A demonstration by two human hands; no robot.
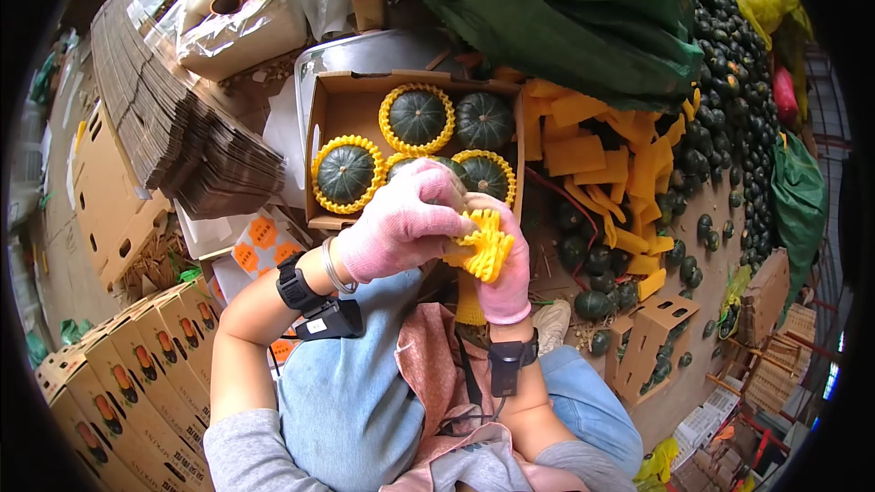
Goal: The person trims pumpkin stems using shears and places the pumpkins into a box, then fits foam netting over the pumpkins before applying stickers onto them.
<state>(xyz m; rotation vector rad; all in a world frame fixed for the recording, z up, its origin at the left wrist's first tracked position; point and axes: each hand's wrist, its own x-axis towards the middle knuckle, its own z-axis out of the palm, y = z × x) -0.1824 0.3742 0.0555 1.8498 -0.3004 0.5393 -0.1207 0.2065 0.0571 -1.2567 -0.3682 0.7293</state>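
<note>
Both my hands wear pink gloves and meet above the near edge of an open cardboard box [326, 100]. The fingers of my left hand [406, 223] are closed at a yellow foam net sleeve [483, 246]. My right hand [506, 278] is wrapped round the sleeve from the other side. In the box sit several dark green pumpkins; one pumpkin [417, 117] and a front-left pumpkin [346, 174] have yellow foam nets around them. The back-right pumpkin [484, 120] shows no net. My hands partly hide the box's front row.
Flat yellow foam sleeves [583, 159] are piled right of the box, below a green sack [565, 9]. A large heap of pumpkins [729, 82] lies beyond. Stacked folded cardboard [173, 100] stands at left, printed cartons [137, 374] at lower left. A small carton [652, 337] sits at right.
</note>
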